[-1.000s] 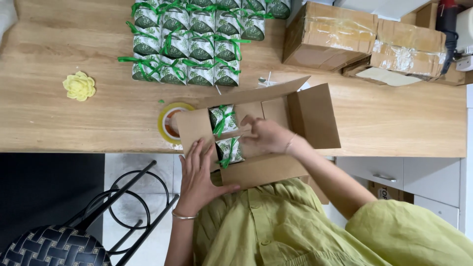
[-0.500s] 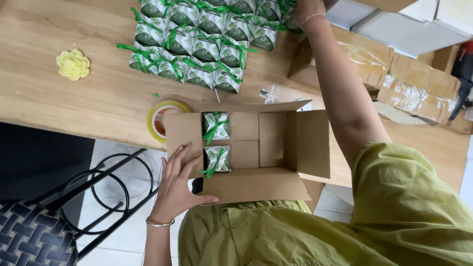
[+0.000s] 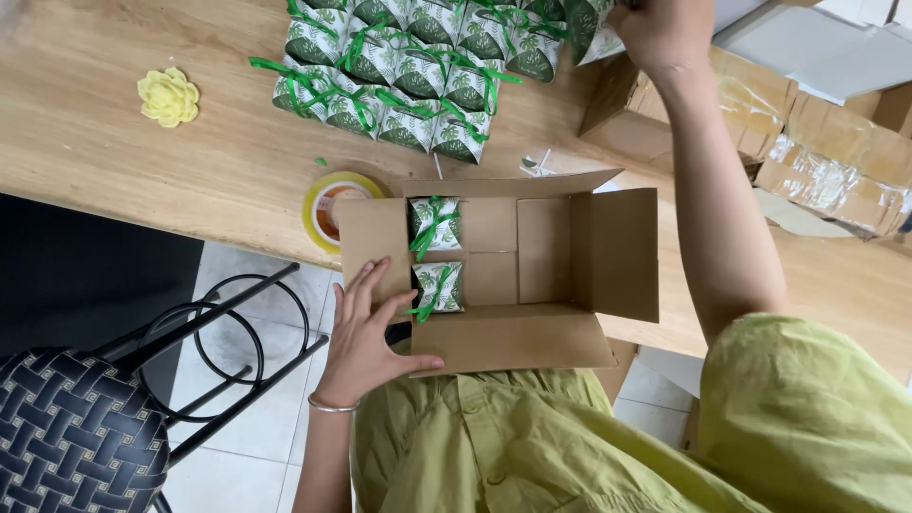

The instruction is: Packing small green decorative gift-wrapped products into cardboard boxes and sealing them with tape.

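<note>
The bench (image 3: pixel 142 180) looks unchanged, and the open cardboard box (image 3: pixel 518 271) has stayed at its near edge, two green-ribboned gift packets (image 3: pixel 435 256) inside. The left hand (image 3: pixel 366 332) still lies spread flat on the box's left flap. The right hand (image 3: pixel 660 33) has reached farther, now closed around a packet (image 3: pixel 589 28) from the stacked rows.
</note>
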